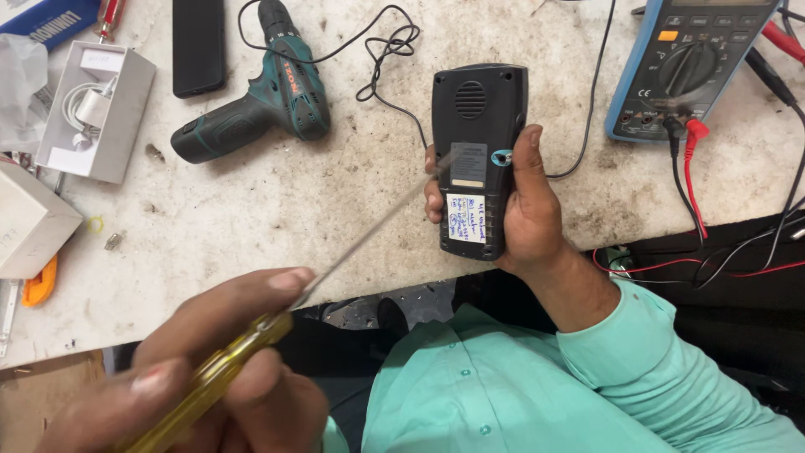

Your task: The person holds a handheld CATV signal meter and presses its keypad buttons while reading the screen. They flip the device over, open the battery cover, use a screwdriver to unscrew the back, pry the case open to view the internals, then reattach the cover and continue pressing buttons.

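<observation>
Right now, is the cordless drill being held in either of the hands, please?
No, the cordless drill lies untouched on the workbench, while the hands hold a yellow-handled screwdriver and a black handheld device.

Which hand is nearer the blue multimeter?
Right. The right hand, gripping the black handheld device, is just left of the multimeter; the left hand, holding the yellow screwdriver, is far down-left.

Cordless drill [260,101], blue multimeter [692,63], perhaps a phone [199,46].

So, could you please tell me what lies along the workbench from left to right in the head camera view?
White box with charger → black phone → teal cordless drill → black handheld device, gripped by one of the hands → blue multimeter.
</observation>
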